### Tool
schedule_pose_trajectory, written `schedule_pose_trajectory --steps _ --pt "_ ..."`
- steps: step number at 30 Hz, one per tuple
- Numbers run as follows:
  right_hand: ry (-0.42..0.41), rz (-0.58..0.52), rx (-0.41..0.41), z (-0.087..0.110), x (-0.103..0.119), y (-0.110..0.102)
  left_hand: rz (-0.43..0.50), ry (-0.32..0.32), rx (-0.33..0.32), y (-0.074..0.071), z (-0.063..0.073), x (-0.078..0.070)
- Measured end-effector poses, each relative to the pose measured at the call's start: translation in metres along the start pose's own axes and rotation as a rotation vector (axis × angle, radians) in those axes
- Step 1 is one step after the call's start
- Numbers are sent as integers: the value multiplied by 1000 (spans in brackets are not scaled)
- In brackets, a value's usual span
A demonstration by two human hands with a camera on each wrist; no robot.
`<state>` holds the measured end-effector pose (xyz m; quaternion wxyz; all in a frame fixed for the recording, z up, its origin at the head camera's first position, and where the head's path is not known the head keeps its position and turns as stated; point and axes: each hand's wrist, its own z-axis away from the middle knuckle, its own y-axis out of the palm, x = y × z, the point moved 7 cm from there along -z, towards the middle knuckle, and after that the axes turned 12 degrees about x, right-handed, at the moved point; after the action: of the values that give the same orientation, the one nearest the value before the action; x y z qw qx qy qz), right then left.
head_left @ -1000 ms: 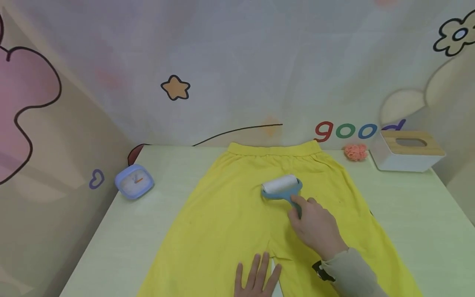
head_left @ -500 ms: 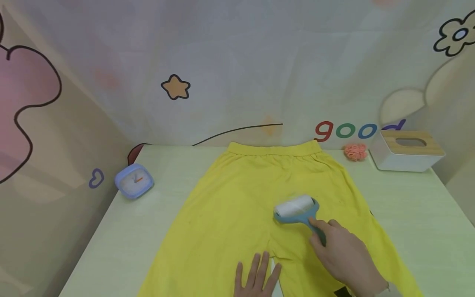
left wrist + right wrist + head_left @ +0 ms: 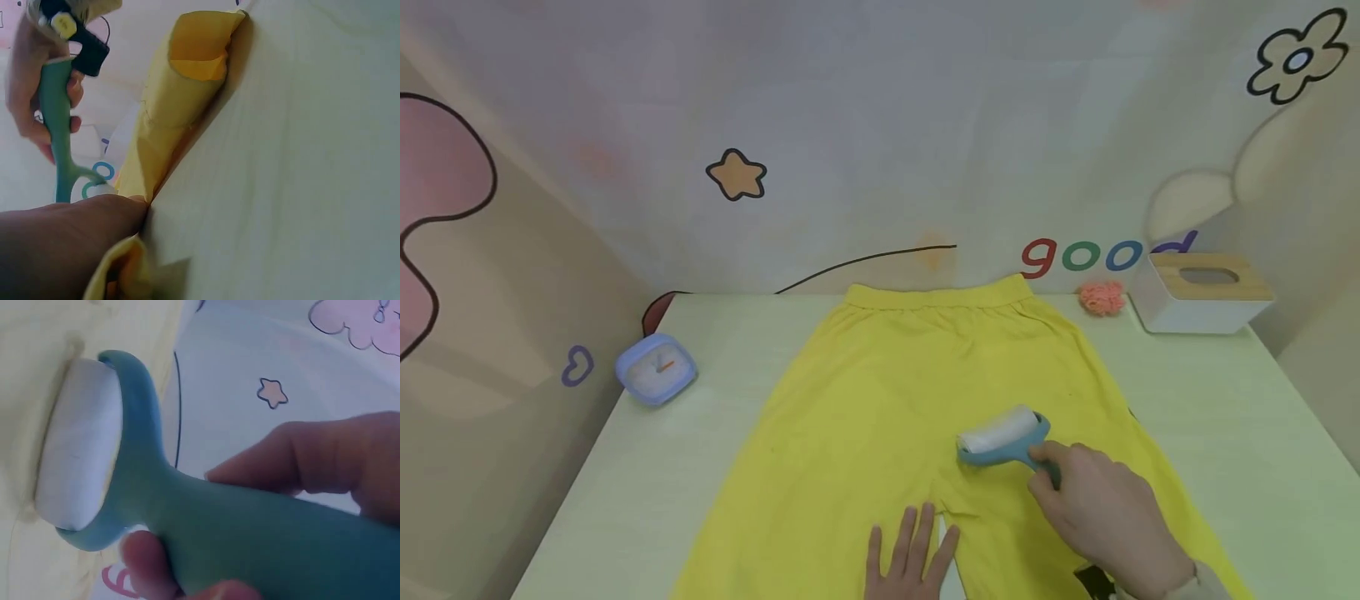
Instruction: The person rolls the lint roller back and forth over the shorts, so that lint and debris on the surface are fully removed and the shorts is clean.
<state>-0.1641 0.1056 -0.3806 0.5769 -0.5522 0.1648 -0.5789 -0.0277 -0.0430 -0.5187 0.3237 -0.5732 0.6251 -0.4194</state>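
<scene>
Yellow trousers lie spread on the table, waistband toward the back wall. My right hand grips the blue-green handle of a lint roller, whose white roll lies over the cloth right of the crotch. Up close in the right wrist view, the white roll of the lint roller is right at the fabric, with fingers and thumb curled round the handle. My left hand rests flat on the trousers near the crotch, fingers spread straight. In the left wrist view, a trouser leg's open hem stands slightly raised off the table.
A blue clock sits at the table's left edge. At the back right are a white tissue box with a wooden lid and a small coral-coloured fluffy bundle. A printed cloth wall closes off the back.
My right hand has drawn the lint roller toward me and to the right across the trousers, slowing lately. The left hand stays in place. The head view has shifted slightly.
</scene>
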Motion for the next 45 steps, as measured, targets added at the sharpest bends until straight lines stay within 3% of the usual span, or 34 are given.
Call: schedule_pose_trajectory --steps 5,8,15,22,29,37,45 --pt "-141 22 -96 -29 19 -5 24 -8 -20 2 -1 2" --pt "-167 22 -118 -46 24 -6 29 -7 -17 3 -1 1" --pt "-204 3 -123 -76 36 -5 -20 -15 -86 0 -2 1" --pt "-191 53 -180 -107 46 -2 0 -7 -14 -1 -2 3" --pt "-186 40 -177 -132 46 2 -4 -10 -67 0 -1 2" --pt "-187 29 -204 -157 46 9 -2 -6 -80 0 -1 1" --pt "-196 47 -243 -170 44 20 6 -12 -107 -1 0 2"
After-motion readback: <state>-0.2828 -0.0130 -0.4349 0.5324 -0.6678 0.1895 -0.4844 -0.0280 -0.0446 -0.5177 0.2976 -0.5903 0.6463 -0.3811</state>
